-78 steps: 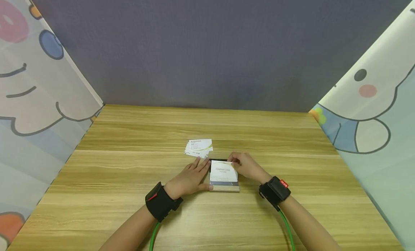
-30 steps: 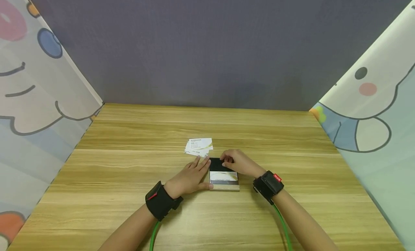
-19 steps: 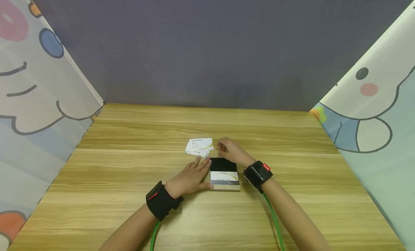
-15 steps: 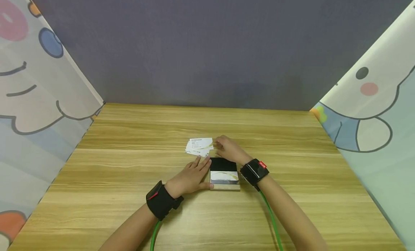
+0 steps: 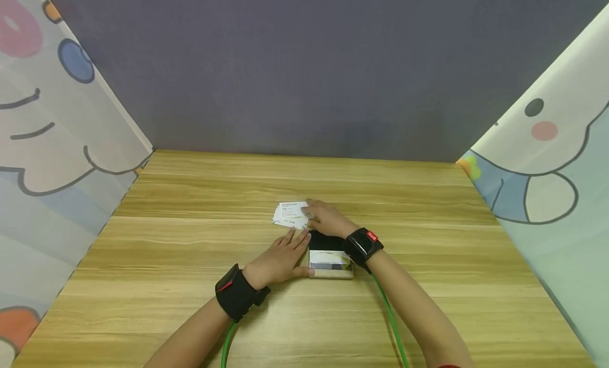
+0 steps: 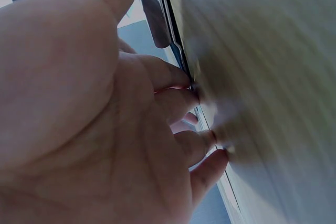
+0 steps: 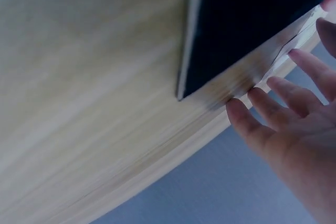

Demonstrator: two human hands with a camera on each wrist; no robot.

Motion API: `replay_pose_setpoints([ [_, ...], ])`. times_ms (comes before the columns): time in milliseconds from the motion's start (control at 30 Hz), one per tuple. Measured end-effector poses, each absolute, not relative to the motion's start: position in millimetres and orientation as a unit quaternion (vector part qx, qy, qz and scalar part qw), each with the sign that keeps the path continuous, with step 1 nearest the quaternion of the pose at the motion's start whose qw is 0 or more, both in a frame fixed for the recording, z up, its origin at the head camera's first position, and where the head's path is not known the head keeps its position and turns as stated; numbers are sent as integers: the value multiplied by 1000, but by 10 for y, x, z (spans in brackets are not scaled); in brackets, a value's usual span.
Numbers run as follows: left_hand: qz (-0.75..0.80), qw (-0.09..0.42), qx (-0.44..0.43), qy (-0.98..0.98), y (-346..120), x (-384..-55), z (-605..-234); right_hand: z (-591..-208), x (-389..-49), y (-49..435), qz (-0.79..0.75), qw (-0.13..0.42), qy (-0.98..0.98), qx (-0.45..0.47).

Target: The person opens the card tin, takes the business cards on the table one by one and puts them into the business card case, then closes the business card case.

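A flat black card holder [image 5: 326,240] with a pale front strip lies on the table in the head view. Tucked in its lower part is a white business card [image 5: 325,257] with printed lettering. My left hand [image 5: 278,262] rests along the holder's left side, fingers extended and thumb at its near left corner. Just beyond, several loose business cards [image 5: 287,220] overlap on the wood. My right hand [image 5: 328,220] reaches over their right edge with its fingertips on them. In the right wrist view the fingers of my right hand [image 7: 294,124] are spread beside the holder's black panel [image 7: 241,24].
The wooden table [image 5: 200,199] ends at a dark grey partition [image 5: 304,82] at the back. Cartoon-printed panels [image 5: 542,156] flank both sides. A green cable [image 5: 391,320] trails from the black band on each wrist.
The right hand has moved from the holder's top right, away and leftward, onto the loose cards. The white card in the holder now sits lower, baring the black panel. The left hand stays put.
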State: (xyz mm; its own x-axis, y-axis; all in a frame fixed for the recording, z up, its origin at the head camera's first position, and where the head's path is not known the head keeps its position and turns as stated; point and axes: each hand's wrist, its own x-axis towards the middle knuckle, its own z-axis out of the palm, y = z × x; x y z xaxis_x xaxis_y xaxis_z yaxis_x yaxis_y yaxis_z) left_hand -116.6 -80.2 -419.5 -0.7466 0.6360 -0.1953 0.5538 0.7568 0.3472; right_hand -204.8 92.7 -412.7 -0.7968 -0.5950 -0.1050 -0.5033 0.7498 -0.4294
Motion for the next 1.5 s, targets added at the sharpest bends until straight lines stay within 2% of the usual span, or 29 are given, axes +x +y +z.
replay_pose_setpoints([
  [133,133,150,325,924,-799,-1165,-4186,-4128,-2050,930,-209,112,932,-274],
  [400,135,151,325,924,-795,-1164,-4176,-4174,-2085,949,-219,63,944,-240],
  [900,136,150,319,926,-797,-1162,-4213,-4200,-2098,979,-218,51,958,-177],
  [1500,145,142,319,926,-802,-1160,-4217,-4064,-2023,1129,-288,42,935,-201],
])
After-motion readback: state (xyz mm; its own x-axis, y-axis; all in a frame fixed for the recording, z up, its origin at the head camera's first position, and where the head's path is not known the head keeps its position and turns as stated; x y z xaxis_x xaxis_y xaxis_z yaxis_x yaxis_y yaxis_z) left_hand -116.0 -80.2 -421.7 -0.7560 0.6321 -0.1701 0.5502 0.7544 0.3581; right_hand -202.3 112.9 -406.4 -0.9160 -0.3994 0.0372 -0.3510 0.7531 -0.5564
